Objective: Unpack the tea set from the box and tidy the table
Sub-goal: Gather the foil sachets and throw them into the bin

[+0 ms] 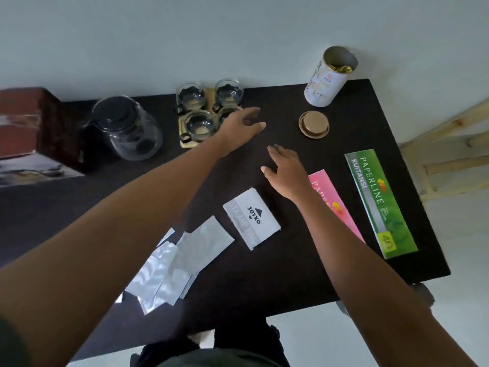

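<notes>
Silver sachets [182, 263] are lying fanned out at the near edge of the dark worktop [304, 255], beside a white stamp pad box [251, 218]. Both hands are hovering mid-worktop, fingers loosely spread, holding nothing: left hand [239, 127] just beside the wooden tray [185, 143] carrying four glass cups [197, 125], right hand [287, 172] nearer. Glass teapot [124, 128] is standing upright, lid on, beside the brown box [34, 133]. Opened white tin [329, 76] is showing gold packets; its lid [314, 125] is lying apart.
</notes>
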